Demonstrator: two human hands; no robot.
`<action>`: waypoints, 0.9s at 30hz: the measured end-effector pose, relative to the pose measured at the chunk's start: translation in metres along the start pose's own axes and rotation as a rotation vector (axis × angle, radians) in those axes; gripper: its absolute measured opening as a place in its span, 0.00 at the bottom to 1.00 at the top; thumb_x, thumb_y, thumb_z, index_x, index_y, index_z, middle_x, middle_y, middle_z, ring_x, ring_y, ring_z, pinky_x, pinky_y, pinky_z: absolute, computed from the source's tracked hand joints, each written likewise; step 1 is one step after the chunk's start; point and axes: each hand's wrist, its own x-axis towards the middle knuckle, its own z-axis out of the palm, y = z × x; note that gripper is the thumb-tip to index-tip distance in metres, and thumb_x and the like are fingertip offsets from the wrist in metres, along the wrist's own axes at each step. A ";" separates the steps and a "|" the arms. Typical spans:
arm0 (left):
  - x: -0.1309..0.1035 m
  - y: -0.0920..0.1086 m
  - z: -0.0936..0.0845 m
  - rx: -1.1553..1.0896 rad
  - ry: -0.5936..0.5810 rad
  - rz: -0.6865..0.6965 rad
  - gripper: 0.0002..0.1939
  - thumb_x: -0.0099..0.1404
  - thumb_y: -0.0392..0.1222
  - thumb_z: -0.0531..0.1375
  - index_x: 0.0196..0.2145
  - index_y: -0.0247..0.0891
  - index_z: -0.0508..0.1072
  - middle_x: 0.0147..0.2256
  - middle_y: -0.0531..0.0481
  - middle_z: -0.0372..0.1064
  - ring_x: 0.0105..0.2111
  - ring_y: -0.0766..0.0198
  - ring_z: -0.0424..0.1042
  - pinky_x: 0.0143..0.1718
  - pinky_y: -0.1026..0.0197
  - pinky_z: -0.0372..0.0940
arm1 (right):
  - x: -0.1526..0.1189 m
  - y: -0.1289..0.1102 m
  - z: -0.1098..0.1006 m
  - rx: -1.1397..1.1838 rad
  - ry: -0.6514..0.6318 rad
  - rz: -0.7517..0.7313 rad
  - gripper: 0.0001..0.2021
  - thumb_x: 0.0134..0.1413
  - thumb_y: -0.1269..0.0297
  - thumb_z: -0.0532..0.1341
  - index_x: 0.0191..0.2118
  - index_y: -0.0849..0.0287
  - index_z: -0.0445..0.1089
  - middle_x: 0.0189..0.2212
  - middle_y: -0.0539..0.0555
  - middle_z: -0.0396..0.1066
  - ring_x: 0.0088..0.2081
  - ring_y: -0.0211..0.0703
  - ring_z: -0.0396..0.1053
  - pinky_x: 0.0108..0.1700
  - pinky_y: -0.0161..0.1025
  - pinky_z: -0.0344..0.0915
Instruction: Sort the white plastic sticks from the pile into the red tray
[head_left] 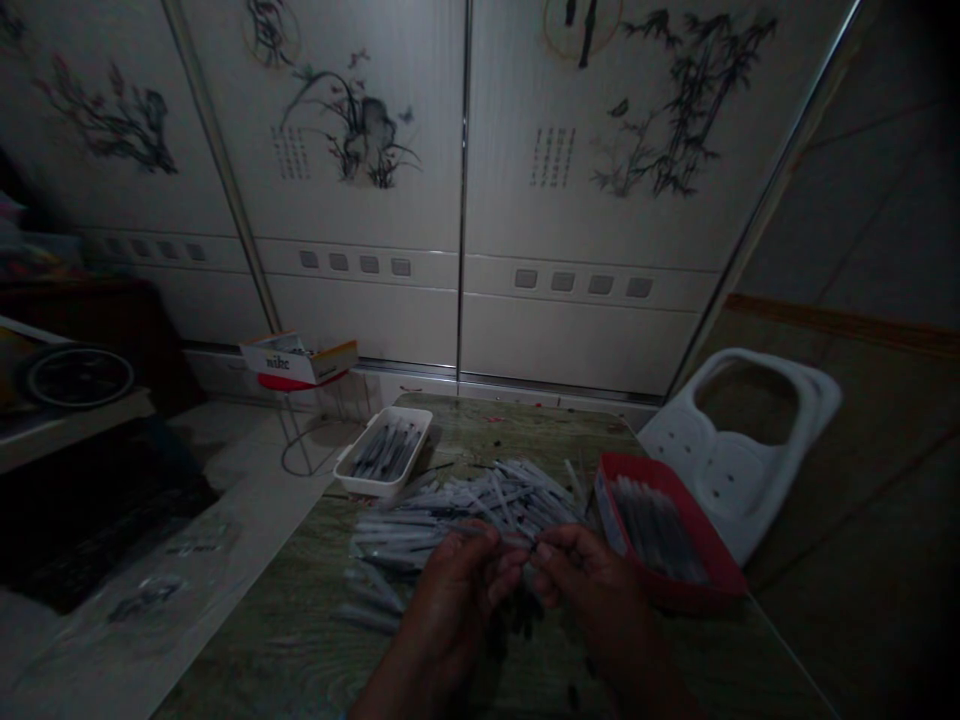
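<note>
Left hand (457,575): its fingers are curled in, with thumb and fingertip pinched shut on a thin clear pen (514,541).
Right hand (581,570): its fingers are pinched close together too, and they seem to have the other end of that pen. It is too dark and small to tell just what they grip at the tip.
Pen: it is up between the two hands, where the fingertips nearly meet, over the near edge of the pile.
Pile of pens (487,497): just past the fingers and to their left, lots of pens lie every which way.
Black bits (528,618): they lie on the worktop (277,630), just on the near side of the fingers.
White tray (371,488): past the fingers and off to the left, with pens lying in it.
Red basket (696,508): just to the right of the fingers, with pens side by side in it.
White chair (716,455): well past the basket, to the right of the fingers.
Step in hand: my guess is small fingertip work on one pen, with both hands sharing it.
Next move: it looks to call for a firm, soft pinch on each side and tiny finger moves, with both hands kept in line.
</note>
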 end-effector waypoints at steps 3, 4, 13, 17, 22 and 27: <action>-0.001 -0.001 -0.001 0.022 -0.014 -0.002 0.10 0.61 0.35 0.67 0.37 0.37 0.68 0.33 0.45 0.77 0.34 0.61 0.79 0.38 0.61 0.73 | 0.000 0.000 -0.001 -0.004 -0.002 -0.007 0.19 0.46 0.46 0.70 0.32 0.59 0.73 0.22 0.50 0.71 0.24 0.40 0.68 0.27 0.36 0.64; -0.001 -0.001 -0.001 0.024 -0.023 -0.001 0.10 0.61 0.36 0.67 0.37 0.37 0.68 0.33 0.45 0.77 0.34 0.61 0.79 0.38 0.61 0.73 | 0.000 0.001 -0.002 -0.008 -0.007 -0.011 0.19 0.47 0.47 0.70 0.32 0.60 0.73 0.22 0.50 0.71 0.24 0.40 0.68 0.27 0.36 0.64; -0.002 -0.001 0.000 0.032 -0.002 0.025 0.11 0.61 0.35 0.67 0.37 0.37 0.67 0.34 0.46 0.76 0.35 0.61 0.78 0.39 0.61 0.72 | 0.001 0.003 -0.002 -0.006 -0.048 0.015 0.16 0.51 0.52 0.69 0.37 0.59 0.70 0.25 0.49 0.71 0.27 0.40 0.69 0.29 0.35 0.65; -0.005 0.001 0.003 0.024 -0.032 0.030 0.12 0.61 0.36 0.67 0.37 0.37 0.67 0.35 0.45 0.76 0.35 0.61 0.79 0.39 0.62 0.71 | 0.002 0.007 -0.003 -0.001 -0.064 0.025 0.15 0.52 0.52 0.68 0.37 0.59 0.70 0.24 0.48 0.71 0.26 0.39 0.68 0.29 0.35 0.64; -0.005 0.003 0.006 0.043 -0.042 0.036 0.13 0.61 0.36 0.67 0.37 0.38 0.66 0.35 0.45 0.77 0.35 0.61 0.79 0.37 0.63 0.71 | 0.002 0.014 -0.005 -0.044 -0.066 -0.002 0.17 0.54 0.48 0.66 0.37 0.58 0.70 0.26 0.50 0.72 0.26 0.40 0.68 0.27 0.35 0.62; -0.006 0.000 0.007 0.051 -0.033 0.050 0.14 0.60 0.36 0.68 0.37 0.38 0.65 0.35 0.45 0.78 0.35 0.61 0.79 0.37 0.63 0.71 | -0.002 0.015 -0.003 -0.195 -0.041 -0.027 0.20 0.59 0.43 0.60 0.35 0.57 0.70 0.24 0.48 0.69 0.25 0.40 0.64 0.27 0.35 0.59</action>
